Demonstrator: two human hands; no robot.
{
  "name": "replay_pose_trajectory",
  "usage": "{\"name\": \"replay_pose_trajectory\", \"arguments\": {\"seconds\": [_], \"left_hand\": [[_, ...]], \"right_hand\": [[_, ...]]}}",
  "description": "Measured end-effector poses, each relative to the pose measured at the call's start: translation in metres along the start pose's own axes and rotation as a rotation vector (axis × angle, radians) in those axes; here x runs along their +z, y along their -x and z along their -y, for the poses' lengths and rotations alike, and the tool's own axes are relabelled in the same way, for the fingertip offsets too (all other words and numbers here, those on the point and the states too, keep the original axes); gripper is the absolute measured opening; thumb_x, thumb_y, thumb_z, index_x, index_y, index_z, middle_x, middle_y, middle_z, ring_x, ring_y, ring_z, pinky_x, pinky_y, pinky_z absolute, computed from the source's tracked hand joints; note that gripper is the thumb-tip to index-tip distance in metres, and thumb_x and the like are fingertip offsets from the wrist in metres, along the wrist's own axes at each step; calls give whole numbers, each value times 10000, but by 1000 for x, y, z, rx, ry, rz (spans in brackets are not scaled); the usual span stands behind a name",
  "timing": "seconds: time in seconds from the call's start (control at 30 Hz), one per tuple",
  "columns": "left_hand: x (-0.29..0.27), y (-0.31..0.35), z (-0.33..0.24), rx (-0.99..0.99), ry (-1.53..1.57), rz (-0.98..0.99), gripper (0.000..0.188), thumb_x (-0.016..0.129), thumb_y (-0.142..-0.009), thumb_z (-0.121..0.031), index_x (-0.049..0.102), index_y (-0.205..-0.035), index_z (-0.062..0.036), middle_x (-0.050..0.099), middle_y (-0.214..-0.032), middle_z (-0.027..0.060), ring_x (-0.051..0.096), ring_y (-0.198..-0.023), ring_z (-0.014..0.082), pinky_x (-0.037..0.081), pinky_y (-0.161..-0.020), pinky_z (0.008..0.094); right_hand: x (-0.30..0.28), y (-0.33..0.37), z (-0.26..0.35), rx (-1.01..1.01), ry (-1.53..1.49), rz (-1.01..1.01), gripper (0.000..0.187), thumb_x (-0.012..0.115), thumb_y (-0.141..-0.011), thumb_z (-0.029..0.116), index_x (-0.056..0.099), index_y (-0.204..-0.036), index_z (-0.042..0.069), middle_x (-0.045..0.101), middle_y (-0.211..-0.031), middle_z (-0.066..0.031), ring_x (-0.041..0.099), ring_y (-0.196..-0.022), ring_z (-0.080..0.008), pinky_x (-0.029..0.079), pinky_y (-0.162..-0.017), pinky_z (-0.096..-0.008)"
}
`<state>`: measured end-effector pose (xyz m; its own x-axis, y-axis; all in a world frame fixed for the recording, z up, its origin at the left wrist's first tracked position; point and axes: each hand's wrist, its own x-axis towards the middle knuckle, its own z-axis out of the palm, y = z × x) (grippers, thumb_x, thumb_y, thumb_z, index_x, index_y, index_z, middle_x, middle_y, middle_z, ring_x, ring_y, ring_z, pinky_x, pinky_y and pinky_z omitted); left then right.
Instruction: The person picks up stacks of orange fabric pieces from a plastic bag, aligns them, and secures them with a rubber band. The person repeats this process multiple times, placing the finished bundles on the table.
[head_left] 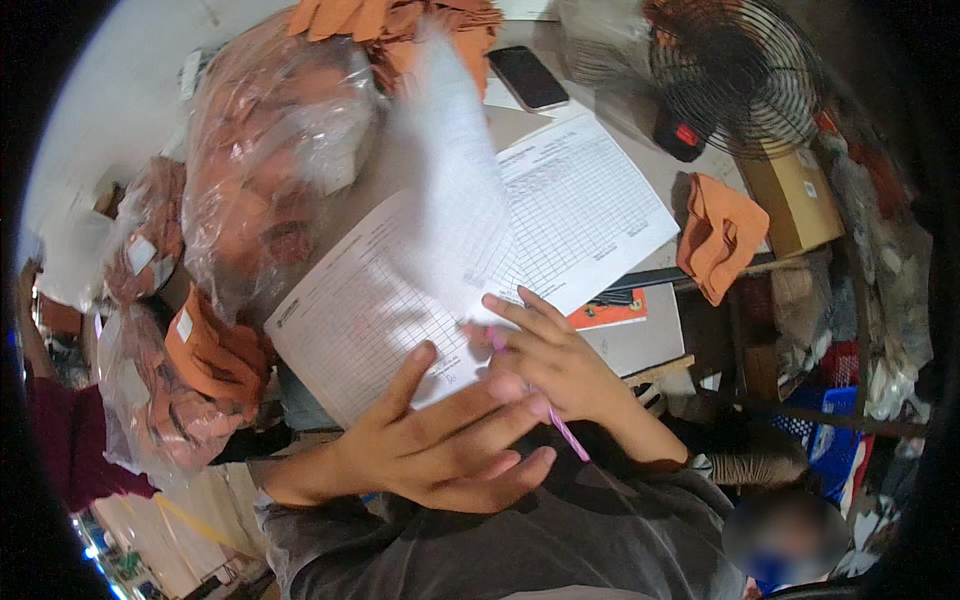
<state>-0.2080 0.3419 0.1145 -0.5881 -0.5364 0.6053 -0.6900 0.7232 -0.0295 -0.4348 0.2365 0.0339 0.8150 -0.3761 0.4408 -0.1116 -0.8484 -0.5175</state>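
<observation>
Grey worktop underneath it all, and crowding its left side are three clear plastic bags of orange-brown pieces, the largest bag at the top. One round fan stands at the upper right. Centre stage, three gridded pages: a left page and a right page lie flat, while a raised page blurs white between them!

Down to the hands — the left hand is open, fingers spread, by the left page's lower edge; whether it touches paper, I can't tell. Just beyond it, the right hand is partly closed round a slim shaft, fingertips near the foot of the pages. One dark phone lies above the right page. Smallest of all, that shaft — one pink pen, slanting out below the right hand.
</observation>
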Motion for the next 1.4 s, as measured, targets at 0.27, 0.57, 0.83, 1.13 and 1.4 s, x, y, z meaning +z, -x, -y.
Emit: {"name": "replay_pose_trajectory", "arguments": {"seconds": [0.27,0.57,0.83,1.13,1.4], "left_hand": [[-8,-4,17,-542,-49,315,366,660,-994,-311,665,-1346,-214,695,-1296,99,706,-1111,275,533,-1032,483],[-31,45,102,-1030,-143,497,214,630,-970,-204,700,-1091,-41,728,-907,233,708,-896,443,549,-799,553],[-74,75,162,-750,-962,311,553,598,-893,-18,572,-1441,-86,712,-1219,210,674,-1147,420,532,-1028,491],[-91,86,213,-621,-412,351,711,693,-770,0,604,-1460,-144,575,-1445,217,519,-1337,469,433,-1124,527],[-77,106,251,-593,-461,306,638,785,-672,-41,716,-1302,-116,685,-1279,204,642,-1215,414,513,-1032,458]], "right_hand": [[-8,17,-27,212,-656,-570,152,586,-1071,139,635,-1145,16,727,-1136,-169,706,-1109,-305,511,-1049,-536],[-61,-7,-99,453,518,-343,371,623,-898,-38,620,-1258,50,665,-1086,-166,613,-1035,-391,458,-933,-490],[-56,-6,-125,520,589,-283,519,560,-857,-68,612,-1336,123,595,-1206,-96,561,-1178,-333,385,-1031,-526],[-57,-4,-125,502,544,-307,460,551,-895,-41,615,-1321,119,606,-1174,-100,565,-1138,-338,393,-999,-510],[-57,-5,-120,496,551,-358,385,609,-902,15,625,-1275,109,611,-1139,-114,570,-1101,-354,408,-969,-509]]}}
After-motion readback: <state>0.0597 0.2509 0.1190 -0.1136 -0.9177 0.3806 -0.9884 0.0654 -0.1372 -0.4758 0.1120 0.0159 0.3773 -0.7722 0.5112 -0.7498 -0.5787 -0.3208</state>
